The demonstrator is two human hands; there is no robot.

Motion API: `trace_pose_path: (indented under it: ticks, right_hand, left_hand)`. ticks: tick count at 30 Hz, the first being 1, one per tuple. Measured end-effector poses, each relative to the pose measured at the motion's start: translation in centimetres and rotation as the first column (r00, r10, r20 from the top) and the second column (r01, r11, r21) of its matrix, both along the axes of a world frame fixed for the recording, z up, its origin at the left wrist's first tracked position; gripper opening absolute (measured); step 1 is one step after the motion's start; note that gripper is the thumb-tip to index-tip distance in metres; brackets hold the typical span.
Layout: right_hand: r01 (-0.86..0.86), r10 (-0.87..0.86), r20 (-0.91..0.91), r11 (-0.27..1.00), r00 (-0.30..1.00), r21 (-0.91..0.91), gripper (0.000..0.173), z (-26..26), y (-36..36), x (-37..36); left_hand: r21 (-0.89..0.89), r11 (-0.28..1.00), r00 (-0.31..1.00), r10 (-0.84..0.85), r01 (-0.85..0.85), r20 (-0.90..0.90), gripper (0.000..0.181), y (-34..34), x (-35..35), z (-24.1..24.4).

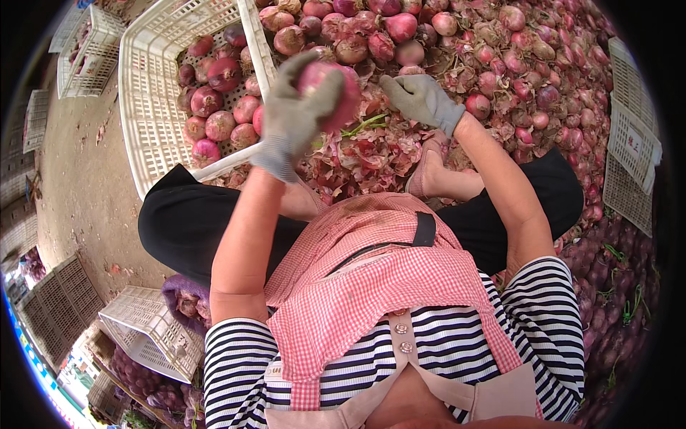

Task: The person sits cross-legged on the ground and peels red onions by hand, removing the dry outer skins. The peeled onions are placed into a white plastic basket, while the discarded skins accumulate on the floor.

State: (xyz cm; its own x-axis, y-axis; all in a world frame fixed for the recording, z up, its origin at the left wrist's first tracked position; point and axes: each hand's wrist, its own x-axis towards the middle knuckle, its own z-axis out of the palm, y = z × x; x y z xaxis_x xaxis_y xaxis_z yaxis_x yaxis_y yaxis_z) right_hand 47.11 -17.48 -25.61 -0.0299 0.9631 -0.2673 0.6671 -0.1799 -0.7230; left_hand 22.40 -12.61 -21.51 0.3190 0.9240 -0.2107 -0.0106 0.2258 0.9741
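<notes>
My left hand (297, 102), in a grey work glove, grips a large red onion (335, 96), blurred by motion, near the inner rim of a white plastic crate (150, 102). Inside the crate several red onions (224, 74) lie on its perforated floor. My right hand (420, 102), also gloved, hovers over loose onion skins with its fingers curled; the inside of its grip is hidden. Just beyond its fingers is a blurred onion (409, 53). Between my feet spreads a litter of papery red onion skins (353, 166) with a green stalk (367, 125) on it.
A large heap of red onions (514, 64) covers the ground ahead and to the right. White crates (635, 134) stand at the right edge, with netted onions (611, 300) below. At left are stacked crates (88, 51), a tipped crate (155, 327) and a purple mesh sack (185, 300).
</notes>
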Motion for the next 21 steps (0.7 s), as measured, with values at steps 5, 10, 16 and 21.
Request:
trace_pose_path:
  ticks: [5,10,16,21]
  right_hand:
    - [-0.054,0.109,0.336,0.984,0.935,-0.169,0.049,-2.2,-0.1,3.7]
    - [-0.059,0.225,0.402,0.921,0.888,-0.385,0.041,-6.7,-2.0,6.2]
    - [-0.079,0.263,0.366,0.891,0.893,-0.447,0.037,-11.3,-2.9,7.3]
    - [0.052,0.043,0.303,0.954,0.952,-0.296,0.045,-11.6,-2.1,6.8]
  left_hand:
    - [0.496,0.857,0.506,0.368,0.142,-0.780,0.056,6.2,-7.3,2.1]
    - [0.144,0.931,0.187,0.084,0.335,-0.979,0.053,7.6,-10.0,-2.2]
    - [0.303,0.877,0.339,0.175,0.372,-0.924,0.076,6.9,-4.6,-2.9]
    - [0.344,0.917,0.456,0.224,0.200,-0.861,0.098,6.9,-1.9,-6.6]
